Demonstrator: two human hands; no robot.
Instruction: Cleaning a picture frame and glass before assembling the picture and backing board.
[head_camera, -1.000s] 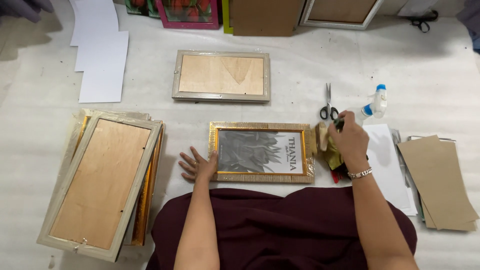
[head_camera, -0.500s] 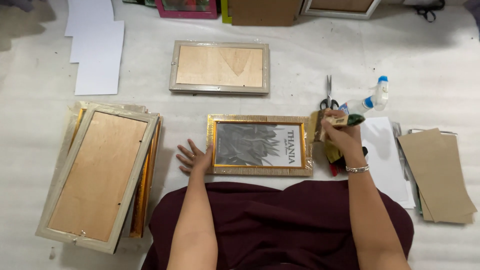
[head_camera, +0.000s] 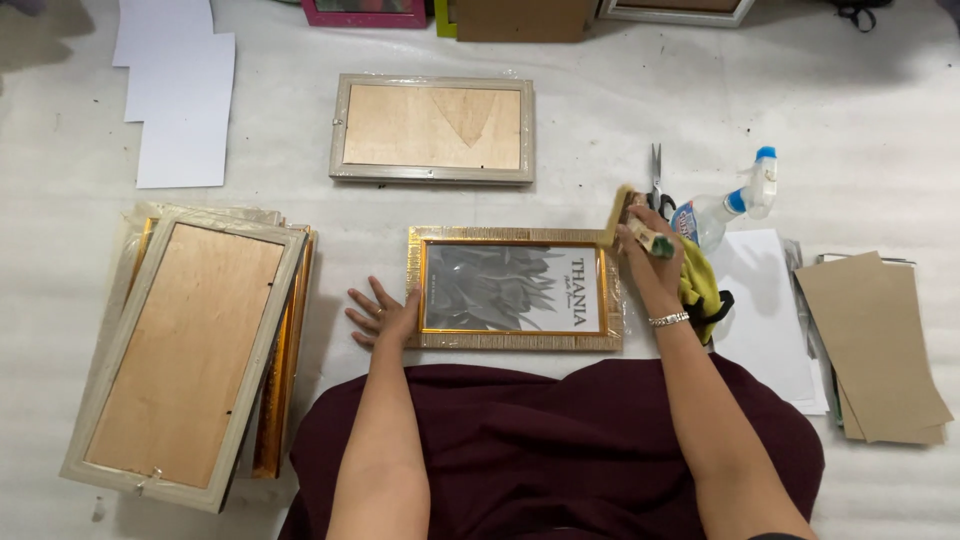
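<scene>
Gold-edged picture frame (head_camera: 513, 288) lies face up, flat on the white foam-sheet floor covering (head_camera: 600, 130), directly in front of the seated person in the maroon garment (head_camera: 545, 440); inside it, a grey leafy print. Left hand (head_camera: 383, 315) is flat with fingers spread, palm down, touching the frame's left edge. Right hand (head_camera: 650, 252) is closed around a small brush (head_camera: 630, 222) with a pale wooden handle, bristle end over the frame's top right corner; silver bracelet (head_camera: 668, 320) on that wrist. Yellow cloth (head_camera: 698, 288) sits just right of that hand, partly under the wrist. Scissors (head_camera: 658, 185) and a clear spray bottle with blue nozzle (head_camera: 725, 208) lie just beyond, near the brush. White paper sheet (head_camera: 765, 310) is right of the cloth, then a pile of brown cardboard backings (head_camera: 875, 345) further right. Second frame (head_camera: 432, 128) lies back side up, above the gold one, well apart. Stack of frames (head_camera: 195, 345), backs up, on the left. White paper sheets (head_camera: 180, 90) at top left.
</scene>
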